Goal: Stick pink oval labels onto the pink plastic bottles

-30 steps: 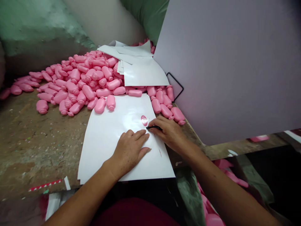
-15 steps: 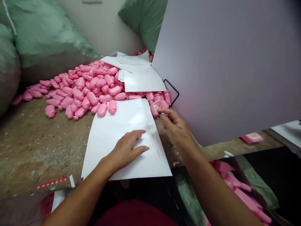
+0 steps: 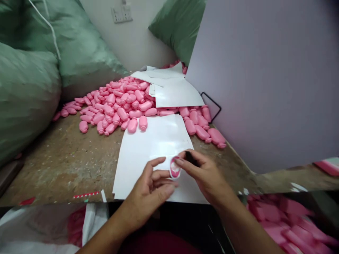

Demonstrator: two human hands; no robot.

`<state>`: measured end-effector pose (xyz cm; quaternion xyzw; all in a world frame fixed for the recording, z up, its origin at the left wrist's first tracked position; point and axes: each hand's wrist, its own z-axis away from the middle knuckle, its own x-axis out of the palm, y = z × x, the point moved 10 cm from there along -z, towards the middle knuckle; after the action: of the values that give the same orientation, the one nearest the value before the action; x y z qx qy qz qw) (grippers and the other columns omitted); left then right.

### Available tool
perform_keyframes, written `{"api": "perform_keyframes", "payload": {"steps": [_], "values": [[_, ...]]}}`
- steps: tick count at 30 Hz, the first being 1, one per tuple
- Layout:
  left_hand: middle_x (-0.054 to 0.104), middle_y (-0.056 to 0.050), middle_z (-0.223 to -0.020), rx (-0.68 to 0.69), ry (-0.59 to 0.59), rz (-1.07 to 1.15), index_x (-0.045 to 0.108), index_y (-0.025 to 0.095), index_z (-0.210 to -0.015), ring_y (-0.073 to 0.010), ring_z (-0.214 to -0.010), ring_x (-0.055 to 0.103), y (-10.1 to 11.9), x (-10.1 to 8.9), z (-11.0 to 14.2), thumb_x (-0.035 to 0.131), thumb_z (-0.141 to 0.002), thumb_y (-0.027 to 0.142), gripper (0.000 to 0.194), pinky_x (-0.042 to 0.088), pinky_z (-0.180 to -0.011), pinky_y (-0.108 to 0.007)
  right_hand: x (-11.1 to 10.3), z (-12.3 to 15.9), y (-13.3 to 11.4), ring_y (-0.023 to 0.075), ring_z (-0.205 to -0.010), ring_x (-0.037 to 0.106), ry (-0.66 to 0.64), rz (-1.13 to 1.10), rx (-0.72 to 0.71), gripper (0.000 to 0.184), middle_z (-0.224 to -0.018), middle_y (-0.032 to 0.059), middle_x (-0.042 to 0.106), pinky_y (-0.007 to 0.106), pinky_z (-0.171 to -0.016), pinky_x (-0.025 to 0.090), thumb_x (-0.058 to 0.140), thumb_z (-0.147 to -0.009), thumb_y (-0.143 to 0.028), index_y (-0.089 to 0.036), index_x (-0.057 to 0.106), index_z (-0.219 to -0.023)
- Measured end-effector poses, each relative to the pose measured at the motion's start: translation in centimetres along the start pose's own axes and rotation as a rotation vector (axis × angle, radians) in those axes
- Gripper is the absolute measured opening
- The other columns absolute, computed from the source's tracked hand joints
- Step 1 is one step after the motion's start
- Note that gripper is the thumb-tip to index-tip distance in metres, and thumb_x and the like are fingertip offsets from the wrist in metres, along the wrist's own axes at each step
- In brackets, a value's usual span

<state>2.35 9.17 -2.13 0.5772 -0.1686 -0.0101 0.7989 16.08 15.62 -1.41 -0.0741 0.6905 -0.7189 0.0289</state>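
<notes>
1. Oval label (image 3: 174, 171), pink and white: in my head view it's between the two hands, over the near part of the white sheets (image 3: 135, 158). Long axis runs roughly up and down the view; face looks toward the camera.
2. Right hand (image 3: 209, 176) is the nearer one: thumb and fingertips pinch the label's upper right edge. A small black object (image 3: 192, 158) is tucked in the same hand; I can't make out its tip.
3. Left hand (image 3: 152, 187): loosely curled, thumb apart from the fingers, fingertips just beside the label's left edge. Contact there? Can't tell. Thumb is blurred.
4. Close by, the black object is the main clutter at the label's right. Two pink bottles (image 3: 132, 125) sit on the sheets' far left end, well apart from the hands.
5. Further out: bottle pile (image 3: 116, 102) beyond the sheets, loose papers (image 3: 177, 92) on top. Large grey-purple board (image 3: 265, 88) bounds my right side.
6. Worn brown surface (image 3: 60, 151) carries it all; green sack (image 3: 23, 95) far left.
</notes>
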Motion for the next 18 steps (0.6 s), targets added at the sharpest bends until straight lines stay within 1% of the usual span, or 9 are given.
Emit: {"api": "perform_keyframes", "payload": {"steps": [2, 3, 5, 7, 10, 12, 14, 16, 18], "values": [[0.064, -0.015, -0.133, -0.020, 0.033, -0.058, 0.042, 0.025, -0.137, -0.0209, -0.098, 0.073, -0.3, -0.9, -0.4, 0.071, -0.084, 0.041, 0.063, 0.053, -0.087, -0.035, -0.4, 0.2, -0.8, 0.0148, -0.066, 0.058, 0.047, -0.102, -0.021, 0.028, -0.070, 0.0003, 0.067, 0.028, -0.065, 0.044, 0.079, -0.077, -0.047, -0.022, 0.068, -0.071], [0.064, -0.015, -0.133, -0.002, 0.093, -0.148, 0.043, 0.024, -0.138, -0.0202, -0.091, 0.074, 0.2, -2.1, -1.1, 0.067, -0.085, 0.040, 0.061, 0.055, -0.082, -0.034, -0.7, 0.4, -1.4, 0.0144, -0.064, 0.056, 0.078, -0.139, -0.049, 0.029, -0.067, 0.0001, 0.066, 0.027, -0.062, 0.043, 0.079, -0.077, -0.048, -0.022, 0.068, -0.070], [0.068, -0.015, -0.127, 0.101, 0.284, -0.430, 0.049, 0.020, -0.135, -0.0195, -0.084, 0.073, 2.7, -5.6, -2.9, 0.060, -0.089, 0.037, 0.050, 0.055, -0.075, -0.033, -1.3, 0.9, -2.5, 0.0142, -0.061, 0.054, 0.104, -0.155, -0.112, 0.030, -0.064, -0.0004, 0.063, 0.027, -0.059, 0.042, 0.079, -0.076, -0.049, -0.023, 0.068, -0.067], [0.069, -0.013, -0.123, 0.231, 0.516, -0.726, 0.060, 0.017, -0.123, -0.0212, -0.095, 0.071, 6.5, -9.2, -5.1, 0.057, -0.091, 0.031, 0.035, 0.054, -0.084, -0.034, -1.2, 1.3, -2.9, 0.0149, -0.064, 0.055, 0.080, -0.084, -0.154, 0.032, -0.063, -0.0001, 0.061, 0.027, -0.062, 0.043, 0.077, -0.079, -0.049, -0.023, 0.067, -0.064], [0.064, -0.015, -0.129, 0.268, 0.715, -0.872, 0.066, 0.015, -0.111, -0.0263, -0.121, 0.059, 10.1, -13.5, -9.2, 0.059, -0.091, 0.025, 0.024, 0.044, -0.104, -0.041, -1.0, 1.8, -1.8, 0.0162, -0.068, 0.056, 0.063, 0.067, -0.128, 0.033, -0.068, 0.0009, 0.062, 0.029, -0.065, 0.043, 0.073, -0.082, -0.050, -0.023, 0.067, -0.065], [0.066, -0.013, -0.124, 0.231, 0.763, -0.927, 0.067, 0.015, -0.107, -0.0267, -0.120, 0.059, 11.0, -15.2, -11.6, 0.064, -0.090, 0.029, 0.023, 0.043, -0.106, -0.048, -1.0, 2.0, -0.7, 0.0170, -0.070, 0.056, 0.090, 0.132, -0.078, 0.031, -0.072, 0.0012, 0.064, 0.029, -0.066, 0.042, 0.072, -0.082, -0.051, -0.022, 0.068, -0.070], [0.067, -0.010, -0.117, 0.195, 0.765, -0.951, 0.067, 0.015, -0.104, -0.0253, -0.115, 0.061, 11.1, -16.1, -13.1, 0.067, -0.089, 0.035, 0.026, 0.045, -0.103, -0.051, -0.9, 2.1, 0.1, 0.0171, -0.069, 0.054, 0.107, 0.167, -0.045, 0.032, -0.071, 0.0011, 0.062, 0.029, -0.064, 0.041, 0.072, -0.081, -0.052, -0.022, 0.067, -0.072], [0.068, -0.010, -0.114, 0.193, 0.743, -0.937, 0.067, 0.015, -0.101, -0.0264, -0.115, 0.060, 10.8, -16.1, -13.3, 0.069, -0.086, 0.036, 0.026, 0.045, -0.102, -0.049, -0.5, 2.0, 0.4, 0.0166, -0.068, 0.052, 0.105, 0.172, -0.028, 0.032, -0.069, 0.0005, 0.059, 0.030, -0.063, 0.040, 0.071, -0.081, -0.051, -0.021, 0.065, -0.071], [0.068, -0.012, -0.113, 0.216, 0.707, -0.882, 0.068, 0.015, -0.098, -0.0303, -0.120, 0.056, 10.4, -15.7, -12.4, 0.071, -0.080, 0.033, 0.025, 0.044, -0.100, -0.044, -0.1, 1.8, 0.7, 0.0158, -0.068, 0.051, 0.094, 0.134, -0.007, 0.029, -0.070, -0.0005, 0.059, 0.030, -0.064, 0.040, 0.071, -0.080, -0.049, -0.021, 0.064, -0.074]]}}
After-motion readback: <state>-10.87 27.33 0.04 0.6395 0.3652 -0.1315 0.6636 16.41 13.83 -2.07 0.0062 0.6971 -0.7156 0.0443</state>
